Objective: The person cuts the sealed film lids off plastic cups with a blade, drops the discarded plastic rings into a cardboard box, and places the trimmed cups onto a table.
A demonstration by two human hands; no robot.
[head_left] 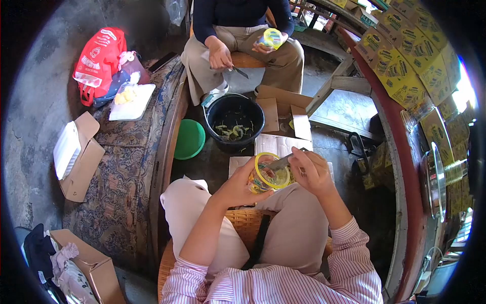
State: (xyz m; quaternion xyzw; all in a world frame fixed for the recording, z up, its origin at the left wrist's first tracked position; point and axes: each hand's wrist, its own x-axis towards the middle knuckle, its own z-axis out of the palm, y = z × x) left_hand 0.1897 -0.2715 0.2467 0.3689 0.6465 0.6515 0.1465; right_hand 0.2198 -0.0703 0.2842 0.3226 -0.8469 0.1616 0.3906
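Observation:
My left hand (238, 183) is wrapped round a clear plastic cup (262, 183) with a yellow rim and coloured print, tilted so its mouth faces up toward me. A knife (279, 162) is held in my right hand (310, 173), its blade reaching across the cup's mouth. Whether the blade touches the inside of the cup I cannot tell. Just beyond my hands stands a black bucket (212, 133) with green and yellowish peelings (234, 131) at the bottom. An opened cardboard box (271, 115) sits right of the bucket.
Opposite me a seated person (230, 12) holds a knife (240, 72) and a similar yellow-rimmed cup (272, 38). A green round plastic piece (190, 140) lies left of the bucket. A patterned couch (121, 162) runs along the left, with a red bag (101, 61). Yellow packaging (400, 76) lines the right.

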